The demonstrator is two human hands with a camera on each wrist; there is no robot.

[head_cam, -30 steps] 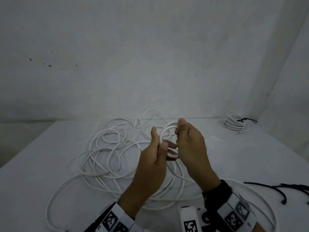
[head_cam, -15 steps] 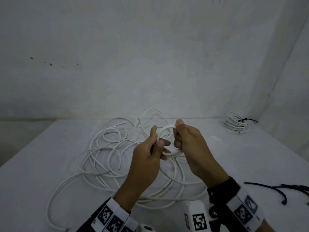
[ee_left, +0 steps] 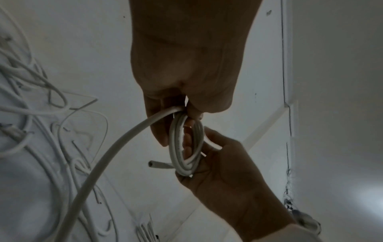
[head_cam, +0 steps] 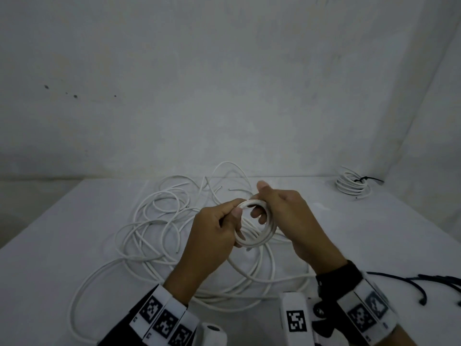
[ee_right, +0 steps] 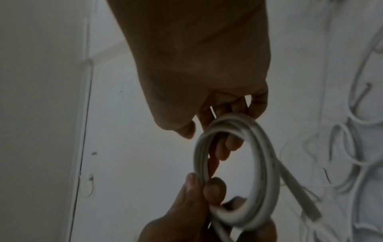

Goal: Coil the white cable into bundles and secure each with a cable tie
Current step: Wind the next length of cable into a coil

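A small coil of white cable (head_cam: 259, 236) (ee_left: 182, 147) (ee_right: 259, 163) is held above the table between both hands. My left hand (head_cam: 219, 228) (ee_left: 186, 104) pinches its left side between thumb and forefinger. My right hand (head_cam: 282, 216) (ee_right: 223, 117) grips the coil's right side, fingers hooked through the ring. From the coil a strand runs down into the loose white cable tangle (head_cam: 159, 226) spread over the table. The cut cable end (ee_left: 153, 163) sticks out beside the coil.
A finished white bundle with a black tie (head_cam: 353, 184) lies at the table's far right corner. Loose black cable ties (head_cam: 429, 283) lie at the right edge near my right wrist. The white table (head_cam: 62, 233) meets grey walls behind and on the right.
Both hands have dropped a little and turned the coil flatter, so its ring now faces up; another turn has been added. The left thumb has shifted onto the coil's left rim.
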